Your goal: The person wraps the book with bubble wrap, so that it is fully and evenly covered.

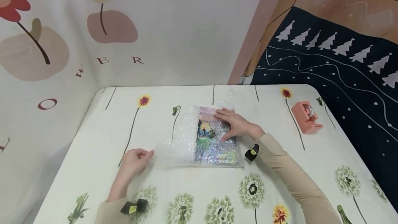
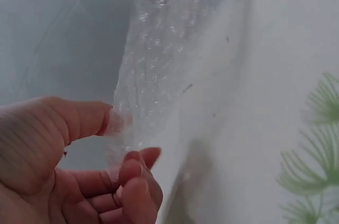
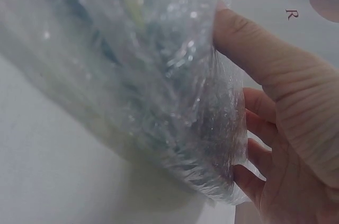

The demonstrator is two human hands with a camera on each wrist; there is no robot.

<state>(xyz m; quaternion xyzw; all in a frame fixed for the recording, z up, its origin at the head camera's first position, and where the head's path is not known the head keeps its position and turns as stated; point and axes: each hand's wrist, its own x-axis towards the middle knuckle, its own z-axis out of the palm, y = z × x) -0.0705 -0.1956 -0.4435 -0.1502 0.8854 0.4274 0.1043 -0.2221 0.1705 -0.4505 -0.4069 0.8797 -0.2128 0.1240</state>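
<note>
Left hand (image 1: 134, 161), near-left on the table (image 1: 93, 155): thumb and curled fingers pinch the loose left edge of the bubble wrap (image 1: 178, 137); the left wrist view shows the film caught at the thumb tip (image 2: 114, 122). The wrap looks light, floppy, slick and crinkly, so an edge pinch like this is likely the best hold; it would slide under a flat palm.

Mid-table: a book (image 1: 214, 137) with a shiny colourful cover lies flat, with wrap over it. It looks thin, fairly stiff and light, probably not fragile; the corners could poke through the film. Best taken by its long edges through the wrap.

Right hand (image 1: 237, 124) rests flat on top, fingers straight, pinning wrap and book, gripping nothing.

Far right: pink tape dispenser (image 1: 306, 117), well apart from both hands.
</note>
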